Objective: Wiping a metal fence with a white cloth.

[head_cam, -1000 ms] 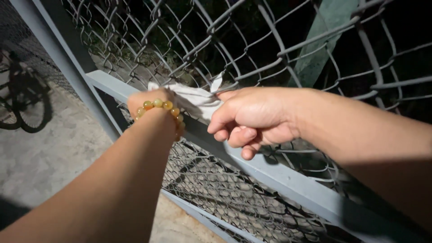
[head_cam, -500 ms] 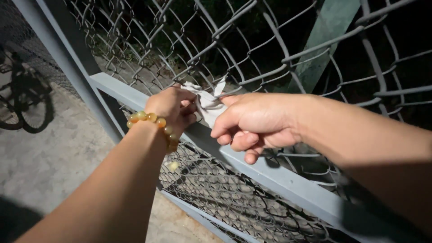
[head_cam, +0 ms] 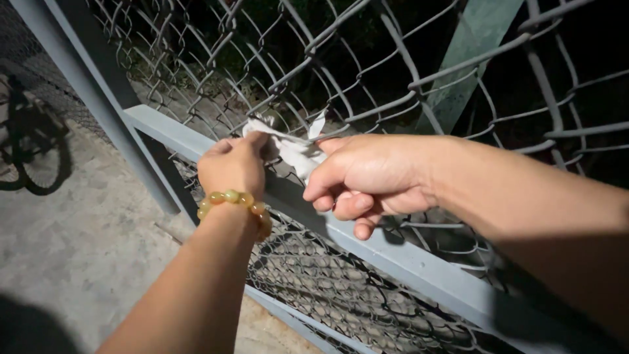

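Both hands work a white cloth (head_cam: 291, 149) on the grey gate rail (head_cam: 386, 252), against the chain-link mesh (head_cam: 367, 78). Left hand (head_cam: 232, 165), amber bead bracelet (head_cam: 234, 200) at the wrist, presses one end; right hand (head_cam: 370, 174) pinches the other. Step looks like wiping the rail; next stroke needs firm downward pressure. Since half a second ago the left hand has slid up-left, drawing the cloth flatter.

A grey metal fence rail (head_cam: 393, 252) carries a crumpled white cloth (head_cam: 295, 149), above a concrete floor (head_cam: 72, 229).
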